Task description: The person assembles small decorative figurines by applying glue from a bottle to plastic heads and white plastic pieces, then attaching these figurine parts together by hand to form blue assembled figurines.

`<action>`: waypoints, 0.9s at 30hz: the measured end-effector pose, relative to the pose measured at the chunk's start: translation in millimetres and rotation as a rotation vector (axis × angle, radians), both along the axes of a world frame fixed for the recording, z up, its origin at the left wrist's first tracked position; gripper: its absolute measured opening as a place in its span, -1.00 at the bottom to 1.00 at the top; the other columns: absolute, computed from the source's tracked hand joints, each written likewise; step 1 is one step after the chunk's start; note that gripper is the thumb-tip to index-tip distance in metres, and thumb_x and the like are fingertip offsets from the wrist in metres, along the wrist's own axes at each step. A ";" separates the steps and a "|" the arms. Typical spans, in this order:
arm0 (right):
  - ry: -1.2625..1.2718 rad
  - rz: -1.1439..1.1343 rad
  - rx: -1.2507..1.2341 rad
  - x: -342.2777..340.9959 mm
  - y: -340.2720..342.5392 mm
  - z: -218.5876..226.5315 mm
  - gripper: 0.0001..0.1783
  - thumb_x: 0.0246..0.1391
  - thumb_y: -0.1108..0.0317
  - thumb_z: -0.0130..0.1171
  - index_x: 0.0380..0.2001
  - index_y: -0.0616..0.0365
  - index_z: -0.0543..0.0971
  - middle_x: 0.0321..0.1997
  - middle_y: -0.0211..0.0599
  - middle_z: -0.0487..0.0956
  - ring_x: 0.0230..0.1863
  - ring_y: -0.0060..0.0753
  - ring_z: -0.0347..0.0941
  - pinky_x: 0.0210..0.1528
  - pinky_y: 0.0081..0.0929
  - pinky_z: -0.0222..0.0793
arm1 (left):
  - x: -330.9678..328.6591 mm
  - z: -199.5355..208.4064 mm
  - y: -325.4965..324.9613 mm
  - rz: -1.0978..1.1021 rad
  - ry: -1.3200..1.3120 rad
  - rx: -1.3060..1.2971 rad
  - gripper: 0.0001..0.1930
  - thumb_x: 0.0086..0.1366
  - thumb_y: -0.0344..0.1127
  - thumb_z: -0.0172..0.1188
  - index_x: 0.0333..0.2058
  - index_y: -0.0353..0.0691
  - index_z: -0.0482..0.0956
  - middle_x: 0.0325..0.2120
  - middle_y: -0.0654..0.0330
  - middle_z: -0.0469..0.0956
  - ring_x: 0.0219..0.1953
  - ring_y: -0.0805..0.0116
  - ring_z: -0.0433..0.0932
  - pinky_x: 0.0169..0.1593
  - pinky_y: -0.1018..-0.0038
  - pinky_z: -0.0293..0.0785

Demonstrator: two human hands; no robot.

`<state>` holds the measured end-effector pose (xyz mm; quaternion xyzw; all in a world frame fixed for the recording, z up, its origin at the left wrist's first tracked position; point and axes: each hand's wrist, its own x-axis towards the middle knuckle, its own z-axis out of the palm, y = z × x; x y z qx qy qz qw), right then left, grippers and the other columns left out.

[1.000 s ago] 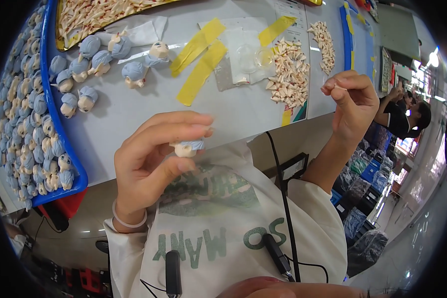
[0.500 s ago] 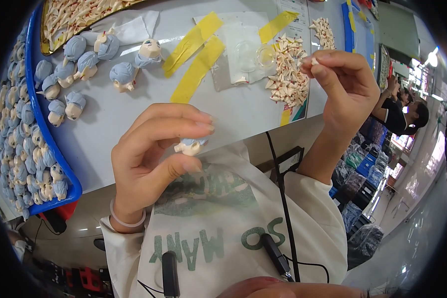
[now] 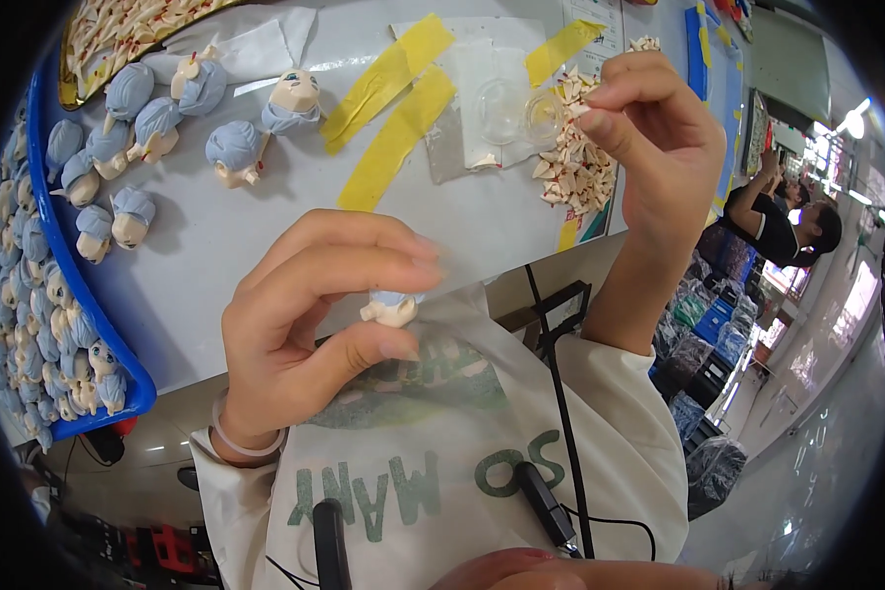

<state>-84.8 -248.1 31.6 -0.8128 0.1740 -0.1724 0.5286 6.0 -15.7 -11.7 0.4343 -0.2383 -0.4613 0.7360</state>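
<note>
A small doll head (image 3: 393, 311) with light blue hair and a cream underside sits between the thumb and fingers of my left hand (image 3: 300, 315), just off the table's front edge. My right hand (image 3: 664, 128) is raised at the right with thumb and forefinger pinched together. The small cream piece in that pinch is hard to make out against the pile of pointed cream pieces (image 3: 575, 177) with red tips behind it. Several more blue-haired doll heads (image 3: 234, 147) lie loose on the table, left of the middle.
A blue tray (image 3: 140, 379) full of doll heads stands at the left. At the back left is a tray of cream pieces (image 3: 133, 34). Yellow tape strips (image 3: 395, 143) and round clear plastic dishes (image 3: 500, 110) lie mid-table. A black cable (image 3: 558, 393) hangs in front of me.
My right hand has moved left and slightly up, its fingertips now over the pile. My left hand has shifted slightly right, and the doll head shows more of its cream side.
</note>
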 end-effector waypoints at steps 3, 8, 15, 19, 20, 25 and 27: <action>0.056 0.067 -0.059 5.6 -1.7 1.3 -0.86 -0.37 0.65 0.21 -0.58 0.31 0.52 -0.50 -0.36 0.46 -0.44 -0.59 0.32 -0.36 -0.67 0.20 | -0.7 0.2 0.0 0.021 0.022 0.006 -0.69 -0.02 -0.44 0.24 -0.25 -0.41 0.48 -0.25 0.01 0.42 -0.19 0.26 0.43 -0.12 0.44 0.35; 0.226 0.208 -0.381 10.8 -6.8 16.1 -0.84 -0.43 0.65 0.24 -0.60 0.30 0.54 -0.48 -0.32 0.40 -0.38 -0.49 0.30 -0.29 -0.61 0.18 | -0.5 2.2 -0.7 0.016 0.004 0.031 -0.68 -0.03 -0.41 0.26 -0.27 -0.41 0.49 -0.25 0.01 0.43 -0.20 0.26 0.44 -0.13 0.45 0.35; 0.153 0.154 -0.492 17.6 0.3 13.4 -0.81 -0.48 0.67 0.23 -0.62 0.29 0.54 -0.50 -0.36 0.40 -0.41 -0.51 0.31 -0.33 -0.62 0.19 | 0.1 0.4 1.7 0.005 -0.024 0.047 -0.68 -0.03 -0.40 0.26 -0.26 -0.39 0.49 -0.24 0.01 0.42 -0.21 0.26 0.45 -0.13 0.45 0.37; 0.191 0.214 -0.531 14.6 2.2 16.0 -0.81 -0.47 0.68 0.23 -0.62 0.29 0.54 -0.49 -0.36 0.41 -0.40 -0.52 0.31 -0.32 -0.62 0.20 | -2.0 -0.6 -0.9 0.041 -0.027 0.032 -0.65 -0.04 -0.33 0.28 -0.28 -0.38 0.47 -0.24 0.01 0.40 -0.23 0.24 0.46 -0.19 0.47 0.44; 0.169 0.218 -0.514 14.8 4.3 14.7 -0.82 -0.46 0.68 0.24 -0.62 0.29 0.54 -0.49 -0.36 0.41 -0.40 -0.52 0.31 -0.32 -0.63 0.20 | -2.9 -1.7 -1.7 0.055 -0.044 0.021 -0.62 -0.05 -0.24 0.31 -0.30 -0.35 0.45 -0.25 0.01 0.37 -0.27 0.22 0.48 -0.25 0.47 0.49; 0.108 0.128 -0.511 13.6 6.6 8.8 -0.79 -0.44 0.68 0.24 -0.57 0.29 0.53 -0.46 -0.33 0.41 -0.37 -0.52 0.31 -0.29 -0.63 0.19 | -3.6 -4.2 -1.9 0.079 -0.042 -0.028 -0.60 -0.04 -0.23 0.30 -0.27 -0.35 0.43 -0.24 0.00 0.38 -0.26 0.21 0.48 -0.25 0.48 0.50; 0.101 0.091 -0.500 9.3 13.3 9.6 -0.78 -0.43 0.67 0.24 -0.55 0.30 0.52 -0.45 -0.31 0.41 -0.37 -0.51 0.30 -0.29 -0.63 0.18 | -5.2 0.5 -3.0 0.111 -0.009 -0.030 -0.59 -0.04 -0.22 0.31 -0.26 -0.35 0.42 -0.25 0.00 0.38 -0.26 0.21 0.48 -0.25 0.48 0.51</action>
